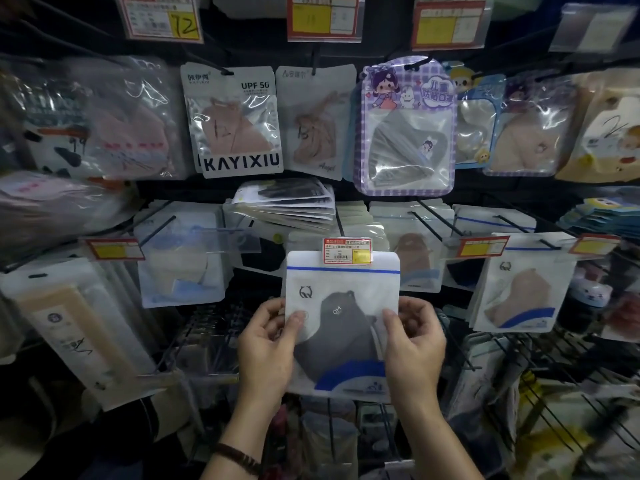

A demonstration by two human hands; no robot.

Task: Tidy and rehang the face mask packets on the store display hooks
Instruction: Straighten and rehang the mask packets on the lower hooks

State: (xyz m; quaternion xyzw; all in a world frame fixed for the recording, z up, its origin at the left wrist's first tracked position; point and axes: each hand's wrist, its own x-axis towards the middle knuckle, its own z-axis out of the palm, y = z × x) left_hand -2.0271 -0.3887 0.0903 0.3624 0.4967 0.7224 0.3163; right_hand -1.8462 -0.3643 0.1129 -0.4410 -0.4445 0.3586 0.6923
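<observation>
Left hand is pinching the left edge of a white face mask packet with a blue stripe and a dark mask inside; right hand is pinching its right edge. Just above both hands, a red-and-yellow price tag is overlapping the packet's top. Farther up, left of the left hand, a KAYIXIU packet marked "UPF 50" is hanging, and a yellow label above it is showing a handwritten "72".

packet: glossy clear plastic, dark matt cloth mask inside. Above it, paper price tag; beside, thin dark metal hooks.
</observation>
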